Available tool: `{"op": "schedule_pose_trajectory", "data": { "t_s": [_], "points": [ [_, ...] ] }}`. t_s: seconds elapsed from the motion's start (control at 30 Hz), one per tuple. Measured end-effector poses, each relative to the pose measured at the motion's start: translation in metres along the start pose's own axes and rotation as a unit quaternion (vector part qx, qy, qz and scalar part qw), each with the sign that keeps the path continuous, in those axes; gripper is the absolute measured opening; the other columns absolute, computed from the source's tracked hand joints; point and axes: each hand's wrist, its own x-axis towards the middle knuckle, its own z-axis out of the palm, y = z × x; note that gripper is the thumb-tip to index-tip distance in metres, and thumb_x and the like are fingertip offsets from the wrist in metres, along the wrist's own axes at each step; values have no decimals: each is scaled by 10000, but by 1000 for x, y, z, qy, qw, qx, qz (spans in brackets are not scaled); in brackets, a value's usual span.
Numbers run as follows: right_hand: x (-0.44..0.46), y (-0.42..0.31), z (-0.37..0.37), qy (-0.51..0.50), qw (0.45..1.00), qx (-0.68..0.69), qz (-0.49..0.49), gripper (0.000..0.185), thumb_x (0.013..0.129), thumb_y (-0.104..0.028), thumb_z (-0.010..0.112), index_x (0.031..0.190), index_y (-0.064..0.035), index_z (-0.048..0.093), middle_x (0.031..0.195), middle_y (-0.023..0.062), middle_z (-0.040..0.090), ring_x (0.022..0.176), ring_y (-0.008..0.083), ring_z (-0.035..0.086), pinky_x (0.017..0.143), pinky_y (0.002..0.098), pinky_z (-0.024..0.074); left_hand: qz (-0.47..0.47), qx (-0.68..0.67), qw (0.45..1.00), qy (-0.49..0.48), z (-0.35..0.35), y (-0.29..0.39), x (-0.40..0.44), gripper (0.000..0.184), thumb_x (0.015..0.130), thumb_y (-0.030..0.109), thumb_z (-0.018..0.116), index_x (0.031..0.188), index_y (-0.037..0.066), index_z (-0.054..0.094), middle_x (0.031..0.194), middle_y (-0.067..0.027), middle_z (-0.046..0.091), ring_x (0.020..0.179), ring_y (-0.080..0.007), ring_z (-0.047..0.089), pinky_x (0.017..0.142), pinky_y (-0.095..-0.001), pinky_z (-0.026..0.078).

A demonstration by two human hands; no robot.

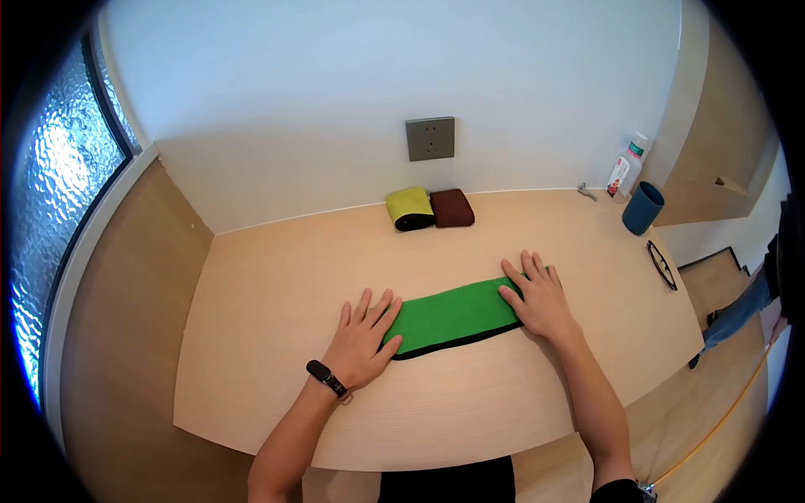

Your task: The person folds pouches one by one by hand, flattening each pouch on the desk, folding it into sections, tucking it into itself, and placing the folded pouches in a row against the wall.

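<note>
On one counter we have two folded cloths and one green cloth, our left hand and right hand spread flat on its ends.

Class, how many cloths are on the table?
3: green cloth under left hand and right hand; yellow cloth and brown cloth side by side near the wall.
</note>
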Motion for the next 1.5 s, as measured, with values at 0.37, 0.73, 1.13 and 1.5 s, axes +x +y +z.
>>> {"op": "schedule_pose_trajectory", "data": {
  "t_s": [0.37,0.73,1.13,1.5],
  "points": [
    [-5,-11,-5,-2,999,23,-31,541,1066,-475,452,1525,-192,496,1618,243,349,1521,418,283,1240,545,210,57,-31,997,32,-3,5,0,642,847,-80,461,1432,159,573,1616,-133,413,1536,-397,270,1239,-633,162],
    [2,1,-2,168,985,39,-16,405,914,-380,714,1223,-119,702,1227,126,653,1145,329,591,970,476,488,-12,-16,998,67,-11,-6,-3,464,867,-59,509,1281,113,629,1541,-137,506,1476,-368,389,1236,-598,215],
    [2,4,-13,127,987,89,32,253,954,-299,686,1008,-91,552,958,133,658,949,351,634,761,481,531,28,1,998,53,1,11,-1,457,1042,186,466,1494,138,515,1620,-156,379,1517,-391,297,1228,-605,212],
    [7,2,-11,85,971,219,48,217,1011,-202,617,1153,-71,519,832,239,692,817,448,676,740,518,525,35,1,998,58,3,9,-1,444,1054,234,476,1482,128,522,1599,-168,405,1511,-395,300,1222,-602,229]
  ]
}}
